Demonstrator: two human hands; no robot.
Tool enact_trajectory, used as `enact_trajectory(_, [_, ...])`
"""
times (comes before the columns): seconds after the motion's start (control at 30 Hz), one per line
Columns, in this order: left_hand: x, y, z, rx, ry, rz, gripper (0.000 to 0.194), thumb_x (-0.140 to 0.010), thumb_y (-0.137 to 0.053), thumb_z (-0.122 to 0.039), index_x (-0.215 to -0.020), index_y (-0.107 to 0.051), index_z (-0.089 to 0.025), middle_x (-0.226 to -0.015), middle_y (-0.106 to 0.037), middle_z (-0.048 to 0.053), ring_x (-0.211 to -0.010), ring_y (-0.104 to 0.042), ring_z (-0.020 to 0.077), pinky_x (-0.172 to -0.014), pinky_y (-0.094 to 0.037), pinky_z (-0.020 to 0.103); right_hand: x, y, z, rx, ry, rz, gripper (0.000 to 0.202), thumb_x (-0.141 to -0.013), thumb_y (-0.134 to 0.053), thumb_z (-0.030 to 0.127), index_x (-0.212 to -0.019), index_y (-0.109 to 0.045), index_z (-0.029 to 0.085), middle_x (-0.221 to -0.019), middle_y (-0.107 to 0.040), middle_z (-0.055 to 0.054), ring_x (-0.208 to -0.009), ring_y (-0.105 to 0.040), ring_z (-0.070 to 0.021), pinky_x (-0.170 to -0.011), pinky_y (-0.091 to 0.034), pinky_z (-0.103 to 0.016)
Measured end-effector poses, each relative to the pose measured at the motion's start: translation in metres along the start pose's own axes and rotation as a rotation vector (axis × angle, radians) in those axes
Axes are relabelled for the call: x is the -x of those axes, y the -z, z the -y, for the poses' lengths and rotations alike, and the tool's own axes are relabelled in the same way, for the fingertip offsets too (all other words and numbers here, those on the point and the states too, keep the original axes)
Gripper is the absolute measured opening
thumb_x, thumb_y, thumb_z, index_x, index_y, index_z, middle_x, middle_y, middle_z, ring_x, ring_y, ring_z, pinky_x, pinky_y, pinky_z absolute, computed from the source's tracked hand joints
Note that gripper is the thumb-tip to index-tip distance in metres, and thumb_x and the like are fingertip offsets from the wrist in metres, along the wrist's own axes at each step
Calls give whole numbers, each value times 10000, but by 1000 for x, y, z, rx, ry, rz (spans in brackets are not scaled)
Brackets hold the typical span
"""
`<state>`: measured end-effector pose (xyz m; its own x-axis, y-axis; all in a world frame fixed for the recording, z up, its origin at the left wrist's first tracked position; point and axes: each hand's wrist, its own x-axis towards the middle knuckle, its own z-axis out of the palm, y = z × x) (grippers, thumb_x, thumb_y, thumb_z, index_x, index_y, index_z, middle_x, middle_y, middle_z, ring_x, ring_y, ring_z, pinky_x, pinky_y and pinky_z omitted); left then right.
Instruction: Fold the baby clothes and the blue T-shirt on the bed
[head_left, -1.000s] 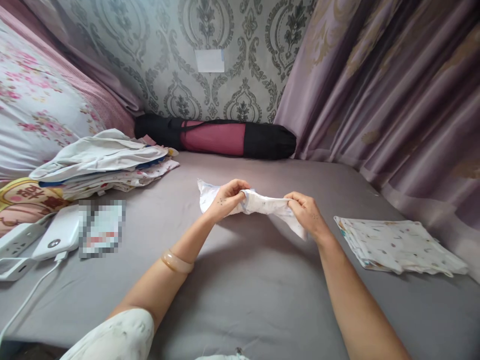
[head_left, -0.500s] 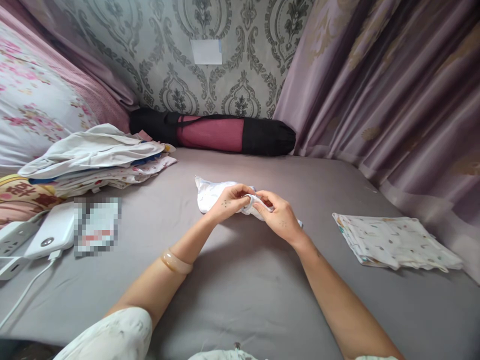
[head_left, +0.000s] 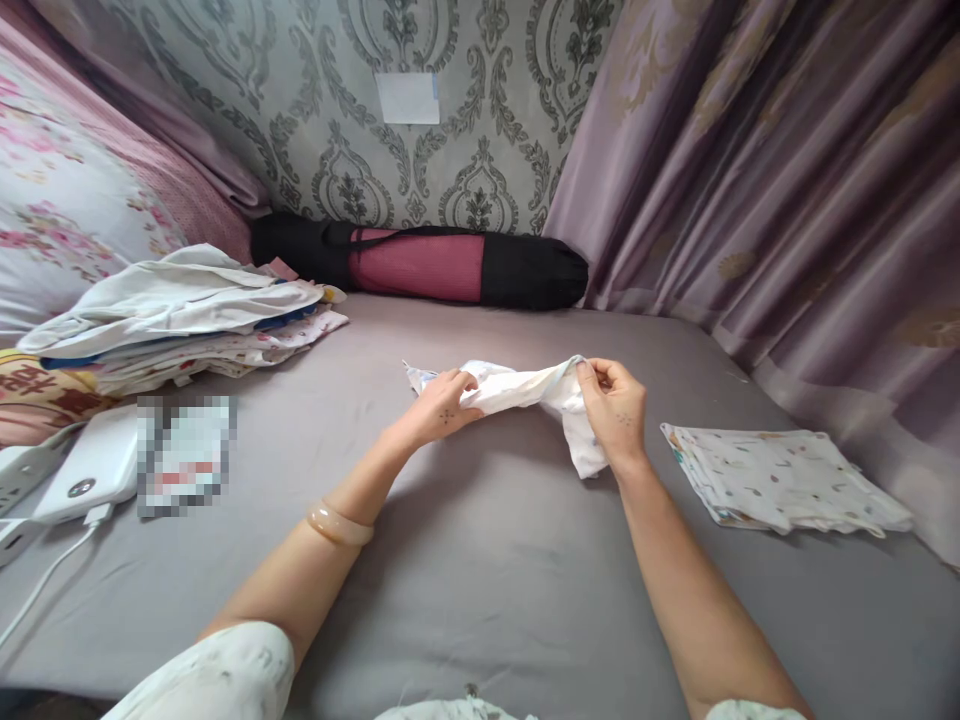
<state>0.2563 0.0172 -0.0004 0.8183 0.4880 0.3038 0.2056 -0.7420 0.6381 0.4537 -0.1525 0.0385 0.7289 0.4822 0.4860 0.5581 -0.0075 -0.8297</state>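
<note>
A white cloth (head_left: 517, 388) with a faint print is stretched between my two hands, just above the grey bed sheet (head_left: 480, 580). My left hand (head_left: 442, 408) grips its left part, and a pointed corner sticks out beyond the fingers. Pinched in my right hand (head_left: 616, 405) is the upper right edge, from which a flap hangs down towards the sheet. Whether the cloth is a garment or a plain piece I cannot tell. Off to the right lies a folded white cloth with small coloured prints (head_left: 784, 480), apart from my right hand.
At the left stands a pile of folded clothes (head_left: 180, 310), with a white power bank (head_left: 94, 465), its cable, a power strip (head_left: 30, 480) and a blurred packet (head_left: 187, 455) nearer me. A black and red long bag (head_left: 420, 265) lies along the wall; purple curtains (head_left: 735, 180) hang at the right.
My hands have moved apart, the right one going right and slightly up. The bunched white cloth is now drawn out between them, with a flap hanging on the right.
</note>
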Motion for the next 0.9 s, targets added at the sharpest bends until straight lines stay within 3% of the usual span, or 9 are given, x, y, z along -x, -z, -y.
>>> enact_trajectory(0.17, [2,-5,17,-42,19,61,185,-759,-607,-287,-932,-605,-222,-1021,-639,91,-906,-584,267,-772,-460,364,-5,15,16,45,83,-77,347,-853,-619,522,-865,-676,180,-781,-685,-40,-683,-612,-170,-683,-504,-312])
enact_trajectory(0.27, [-1,8,16,75,41,36,114,-790,-539,-271,-817,-620,-196,-830,-629,48,-797,-577,221,-729,-458,326,-9,26,24,106,176,-129,335,-867,-606,523,-853,-666,194,-858,-676,-48,-759,-618,-175,-732,-510,-324])
enact_trajectory(0.33, [-4,21,12,261,98,-35,167,-817,-549,-334,-797,-624,-185,-722,-601,15,-713,-560,185,-680,-457,297,-12,34,26,90,175,-129,338,-863,-609,537,-866,-657,202,-866,-678,-47,-776,-627,-180,-726,-518,-325])
enact_trajectory(0.47, [-6,51,0,681,182,-271,327,-777,-687,-475,-923,-650,-185,-786,-660,23,-672,-579,149,-605,-455,251,-15,40,25,-117,23,-18,355,-817,-661,561,-903,-652,216,-775,-688,-29,-663,-628,-172,-607,-515,-302])
enact_trajectory(0.57, [-3,67,-4,757,286,-383,371,-709,-762,-501,-892,-665,-193,-754,-667,23,-602,-563,129,-519,-416,226,-12,34,20,-240,-110,101,377,-770,-699,567,-897,-660,214,-715,-688,-24,-607,-623,-173,-539,-497,-288])
enact_trajectory(0.63, [1,72,0,686,370,-380,380,-688,-766,-517,-849,-669,-186,-703,-654,19,-557,-539,120,-479,-382,222,-8,26,15,-251,-196,185,390,-747,-710,565,-879,-666,201,-667,-682,-21,-571,-614,-175,-504,-477,-280])
enact_trajectory(0.7, [6,72,8,517,437,-294,390,-685,-743,-532,-820,-674,-173,-653,-628,12,-535,-518,120,-464,-351,224,-4,19,9,-197,-246,267,392,-738,-706,560,-857,-671,188,-643,-683,-25,-559,-609,-178,-500,-468,-278])
enact_trajectory(0.83, [9,63,27,121,454,-37,347,-732,-649,-502,-810,-686,-166,-635,-612,12,-587,-541,152,-515,-368,244,1,10,-4,24,-194,340,372,-770,-656,545,-841,-696,182,-692,-713,-46,-641,-641,-203,-578,-485,-289])
enact_trajectory(0.9, [8,58,31,-16,409,1,301,-746,-621,-455,-817,-680,-168,-693,-642,32,-656,-575,175,-587,-413,267,1,8,-9,117,-151,336,359,-789,-627,531,-850,-707,186,-725,-722,-54,-705,-659,-220,-621,-489,-296])
